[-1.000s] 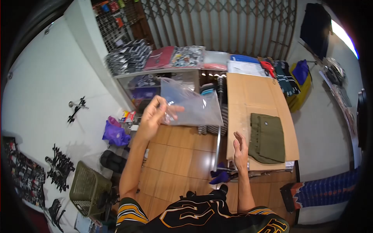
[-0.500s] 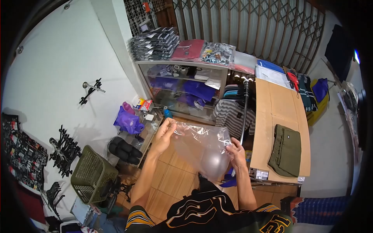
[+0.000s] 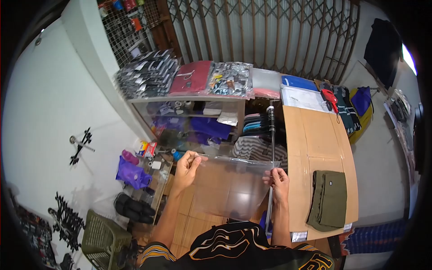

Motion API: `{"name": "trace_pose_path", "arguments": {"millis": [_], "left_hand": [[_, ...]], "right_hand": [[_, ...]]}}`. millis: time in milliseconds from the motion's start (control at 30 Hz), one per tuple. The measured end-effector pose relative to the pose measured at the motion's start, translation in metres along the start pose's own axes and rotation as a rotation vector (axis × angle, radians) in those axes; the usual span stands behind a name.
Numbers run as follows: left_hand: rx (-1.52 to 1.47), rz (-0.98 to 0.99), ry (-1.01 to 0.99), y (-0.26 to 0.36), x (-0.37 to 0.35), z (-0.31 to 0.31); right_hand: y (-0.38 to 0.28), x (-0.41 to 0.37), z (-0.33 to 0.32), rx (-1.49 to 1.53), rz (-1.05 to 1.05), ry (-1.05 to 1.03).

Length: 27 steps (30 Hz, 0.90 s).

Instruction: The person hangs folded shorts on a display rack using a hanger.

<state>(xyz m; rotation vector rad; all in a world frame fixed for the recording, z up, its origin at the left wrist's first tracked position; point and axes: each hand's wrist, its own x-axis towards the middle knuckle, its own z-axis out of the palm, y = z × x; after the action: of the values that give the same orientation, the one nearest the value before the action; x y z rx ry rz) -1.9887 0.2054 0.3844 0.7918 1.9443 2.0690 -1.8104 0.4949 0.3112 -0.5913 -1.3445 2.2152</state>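
A clear plastic bag (image 3: 229, 189) hangs stretched between my two hands in front of my chest. My left hand (image 3: 188, 168) pinches its upper left corner. At the upper right corner, my right hand (image 3: 277, 177) grips the bag's edge. Through the see-through film I can make out the tiled floor and part of the shelf. To the right of my right hand, folded olive-green trousers (image 3: 329, 198) lie on a cardboard sheet (image 3: 321, 135).
Behind the bag stands a glass cabinet (image 3: 189, 100) topped with several packed garments, including a red packet (image 3: 191, 77). A metal rail (image 3: 272, 126) rises beside the cardboard. On the left are a green basket (image 3: 104, 238), black footwear (image 3: 132, 208) and a purple bag (image 3: 132, 173).
The bag, slanted and bunched before, is now flatter with its top edge nearly level. My view has tilted up and turned to the right. Both hands have kept hold.
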Motion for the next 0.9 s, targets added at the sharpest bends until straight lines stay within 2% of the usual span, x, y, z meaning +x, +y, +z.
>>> {"name": "trace_pose_path", "arguments": {"millis": [100,467,667,767,833,900], "left_hand": [[0.040,0.040,-0.015,-0.014,0.030,0.010],[-0.073,-0.027,-0.156,-0.059,0.162,0.039],[-0.098,0.012,-0.307,-0.080,0.263,0.061],[0.104,0.105,-0.337,-0.080,0.318,0.073],[-0.008,0.112,-0.366,-0.089,0.354,0.082],[-0.036,0.057,-0.434,-0.097,0.389,0.089]], "right_hand": [[-0.014,0.030,-0.007,-0.033,-0.051,0.042],[-0.058,0.115,-0.008,-0.098,-0.249,0.183],[-0.082,0.162,0.002,-0.247,-0.473,0.426],[-0.099,0.185,0.013,-0.340,-0.578,0.548],[-0.108,0.201,0.024,-0.351,-0.627,0.608],[-0.115,0.216,0.033,-0.426,-0.774,0.645]]}}
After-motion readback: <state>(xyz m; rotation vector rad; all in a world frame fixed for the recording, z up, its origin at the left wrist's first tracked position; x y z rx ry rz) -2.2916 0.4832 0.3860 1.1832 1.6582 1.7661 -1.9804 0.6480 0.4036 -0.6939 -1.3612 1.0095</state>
